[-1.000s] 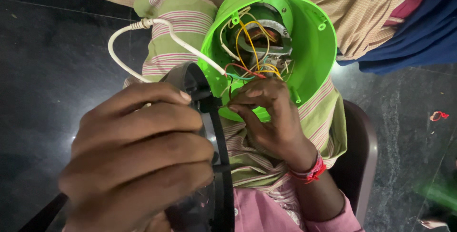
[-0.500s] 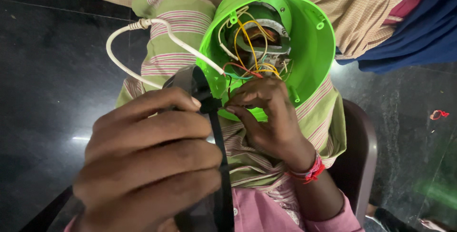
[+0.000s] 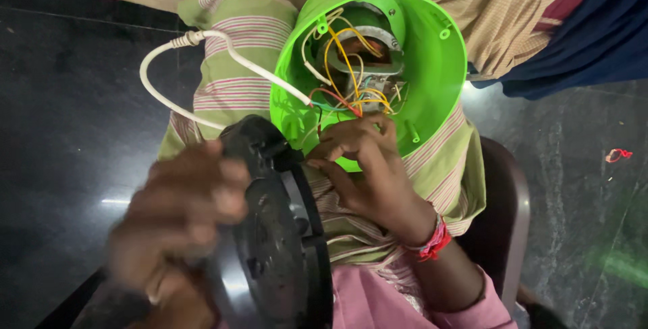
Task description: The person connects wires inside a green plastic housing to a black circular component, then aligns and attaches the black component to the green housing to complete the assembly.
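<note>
Nearest the camera, the left hand (image 3: pixel 177 224) is blurred; its fingers curl around the edge of a round black base plate (image 3: pixel 280 234), gripping it so the plate stands on edge between the two hands, its flat underside turned towards the viewer. A pink garment (image 3: pixel 378 302) shows just below the plate.

Just beyond, the right hand (image 3: pixel 368 167), with a red thread band (image 3: pixel 432 241) around the wrist, has its fingertips (image 3: pixel 337 147) pinched together at the lower rim of a bright green plastic housing (image 3: pixel 439 66). It seems to nip thin wires there, though exactly which one it holds cannot be told.

The green housing lies tilted on a green and pink striped cloth (image 3: pixel 236 66) over the person's lap, its open mouth facing the camera. Inside it sits a motor (image 3: pixel 368 45) with a metal bracket and copper windings, and around that a loose tangle of coloured wires (image 3: pixel 344 79): yellow, red, green and white, running from the motor down towards the pinching fingers. A white power cord (image 3: pixel 175 52) enters the housing at its left wall, after looping out over the cloth and the dark stone floor (image 3: pixel 67 99).

Further back, a beige checked fabric (image 3: pixel 499 5) and a dark blue cloth (image 3: pixel 601 39) lie across the top. To the right, a small red scrap (image 3: pixel 619 155) rests on the floor.
</note>
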